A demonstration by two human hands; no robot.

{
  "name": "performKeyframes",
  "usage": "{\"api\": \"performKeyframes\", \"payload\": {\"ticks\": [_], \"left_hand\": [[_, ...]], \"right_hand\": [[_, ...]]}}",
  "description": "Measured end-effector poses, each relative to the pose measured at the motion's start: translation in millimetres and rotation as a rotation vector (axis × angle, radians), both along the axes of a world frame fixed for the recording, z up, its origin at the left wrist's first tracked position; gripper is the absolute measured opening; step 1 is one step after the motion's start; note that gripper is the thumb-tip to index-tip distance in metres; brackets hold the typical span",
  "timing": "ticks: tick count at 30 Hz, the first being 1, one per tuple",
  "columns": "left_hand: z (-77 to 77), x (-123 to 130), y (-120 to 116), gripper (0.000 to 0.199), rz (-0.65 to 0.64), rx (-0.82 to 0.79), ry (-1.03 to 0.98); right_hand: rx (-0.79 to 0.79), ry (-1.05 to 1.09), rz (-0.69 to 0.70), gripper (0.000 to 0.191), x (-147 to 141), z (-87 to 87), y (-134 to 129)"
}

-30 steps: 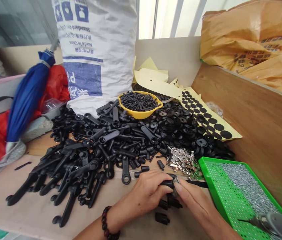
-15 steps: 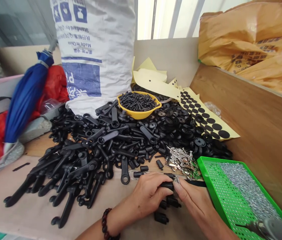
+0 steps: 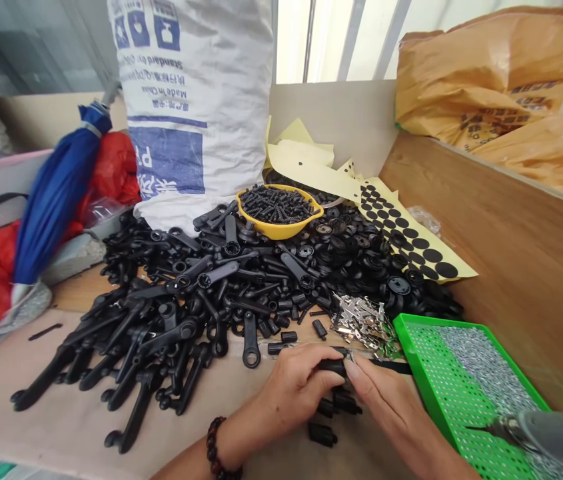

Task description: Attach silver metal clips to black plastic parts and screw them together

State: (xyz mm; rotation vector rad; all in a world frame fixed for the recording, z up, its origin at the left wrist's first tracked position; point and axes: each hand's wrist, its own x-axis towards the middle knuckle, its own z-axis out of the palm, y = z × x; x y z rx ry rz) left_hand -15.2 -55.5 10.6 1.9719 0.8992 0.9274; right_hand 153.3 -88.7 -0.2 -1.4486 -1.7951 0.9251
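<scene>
A black cylindrical part [image 3: 332,366] is pinched between the thumb and fingers of my left hand [image 3: 294,383], which wears a beaded bracelet. At its right end my right hand [image 3: 381,393] has its fingertips closed on a small metal clip [image 3: 350,357]. Several black cylinders [image 3: 322,434] lie below and beside my hands on the brown work surface [image 3: 241,417]. Just behind my hands is a heap of shiny metal clips [image 3: 364,320].
A green tray [image 3: 426,380] of small metal pieces stands at right, with a grey tool [image 3: 536,427] over it. Black arms [image 3: 136,347] and discs are piled behind, around a yellow bowl [image 3: 281,230]. A white sack [image 3: 236,100] and blue umbrella [image 3: 56,193] stand at the back left.
The grey tool at the right edge reaches slightly higher and further into view. Both hands keep nearly the same place and hold; the whole view has shifted slightly.
</scene>
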Motion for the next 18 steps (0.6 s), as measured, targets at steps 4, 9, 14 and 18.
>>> {"api": "performKeyframes", "payload": {"ticks": [4,9,14,18], "left_hand": [[2.1,0.0,1.8,0.018,0.016,-0.221,-0.052],[1.6,-0.6,2.1,0.019,0.025,-0.246,-0.040],[2.7,-0.1,1.1,0.020,0.032,-0.194,0.028],[2.3,-0.2,1.1,0.021,-0.001,-0.113,0.038]], "right_hand": [[0.072,-0.072,0.046,0.032,4.3,4.2,-0.6],[0.317,-0.233,0.094,0.026,8.1,2.0,-0.6],[0.472,-0.312,0.107,0.025,7.8,0.5,2.1],[0.404,-0.263,0.106,0.028,6.6,5.4,2.8]]}}
